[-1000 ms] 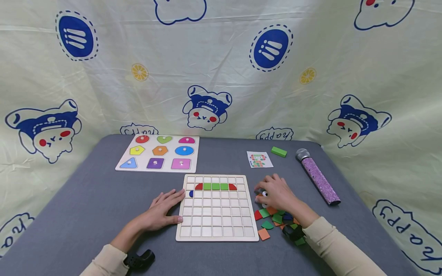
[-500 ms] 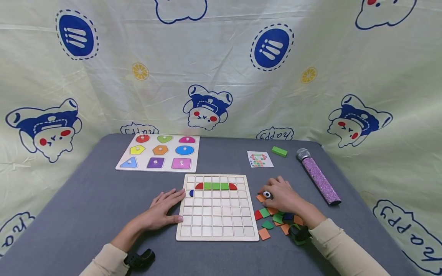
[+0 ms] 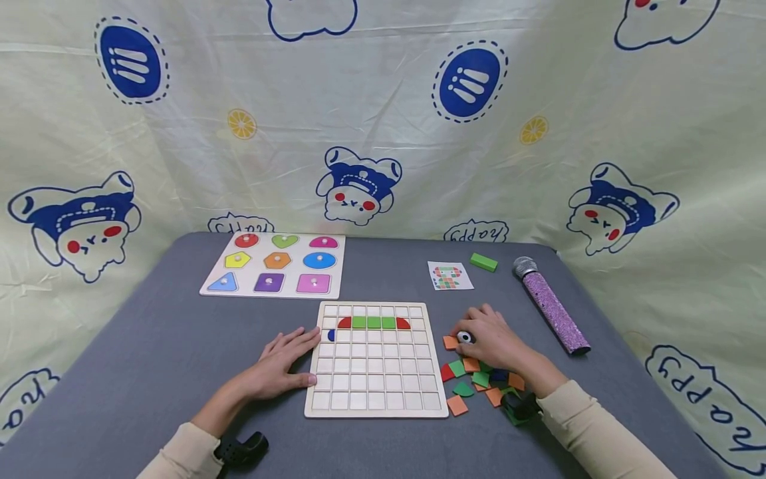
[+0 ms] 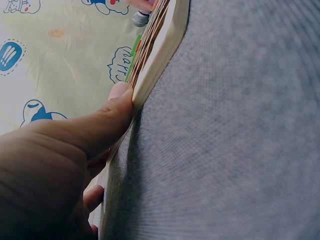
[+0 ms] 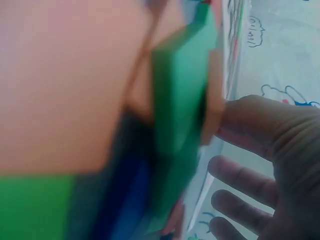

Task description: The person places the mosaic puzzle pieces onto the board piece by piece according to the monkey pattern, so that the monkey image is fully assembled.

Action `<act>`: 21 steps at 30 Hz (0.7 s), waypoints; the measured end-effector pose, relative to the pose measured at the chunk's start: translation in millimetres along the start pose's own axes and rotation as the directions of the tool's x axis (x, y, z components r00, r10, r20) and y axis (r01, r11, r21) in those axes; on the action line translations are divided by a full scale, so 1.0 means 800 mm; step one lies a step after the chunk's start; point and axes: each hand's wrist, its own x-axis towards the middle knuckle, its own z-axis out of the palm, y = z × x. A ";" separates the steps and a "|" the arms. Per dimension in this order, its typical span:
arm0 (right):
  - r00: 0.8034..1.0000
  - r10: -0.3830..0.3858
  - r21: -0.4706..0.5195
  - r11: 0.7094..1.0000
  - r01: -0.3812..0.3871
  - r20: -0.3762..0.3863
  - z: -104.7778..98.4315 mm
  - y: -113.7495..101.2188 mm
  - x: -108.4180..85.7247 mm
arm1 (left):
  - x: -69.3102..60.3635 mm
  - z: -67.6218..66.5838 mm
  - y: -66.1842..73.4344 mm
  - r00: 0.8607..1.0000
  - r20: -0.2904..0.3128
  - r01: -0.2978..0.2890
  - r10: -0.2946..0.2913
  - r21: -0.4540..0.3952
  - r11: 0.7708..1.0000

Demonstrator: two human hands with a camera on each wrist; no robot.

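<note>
A pale wooden grid board point(image 3: 371, 384) is being seen in the lower middle of the frame, flat on the grey table point(image 3: 149, 372), its thin raised lines being ruled into small square cells. No clear long axis is being shown by its squarish outline; its side edges are being turned nearly toward the top of the frame, with a slight lean. Within its cells, near the top, a left-to-right row is being formed by three green squares point(image 3: 374, 323) between two curved red pieces point(image 3: 344, 323), and a blue half-round piece point(image 3: 332, 336) is being held in a cell at the left. The board's left rim is being touched by the left hand point(image 3: 284, 366), its fingers being kept extended and its thumb apart. At right of centre, a round black-and-white eye piece point(image 3: 465, 337) is being partly covered by the bent fingers of the right hand point(image 3: 492, 339); whether it is being pinched cannot be told. An orange tile point(image 3: 450, 343) is being seen just beside it, and below, a pile of coloured tiles point(image 3: 481, 379) is being overlapped by the wrist. At upper left, nine coloured shapes are being displayed on a white shape board point(image 3: 292, 279).
</note>
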 end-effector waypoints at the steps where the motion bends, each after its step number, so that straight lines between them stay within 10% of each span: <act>1: 1.000 -0.004 -0.002 1.000 0.004 -0.009 -0.001 -0.002 0.001 | 0.000 0.000 0.000 1.000 0.000 0.001 -0.001 0.000 1.000; 21: 0.981 -0.173 0.089 0.980 0.181 -0.091 0.005 -0.100 0.049 | 0.000 -0.001 -0.001 1.000 0.008 0.007 -0.007 -0.011 1.000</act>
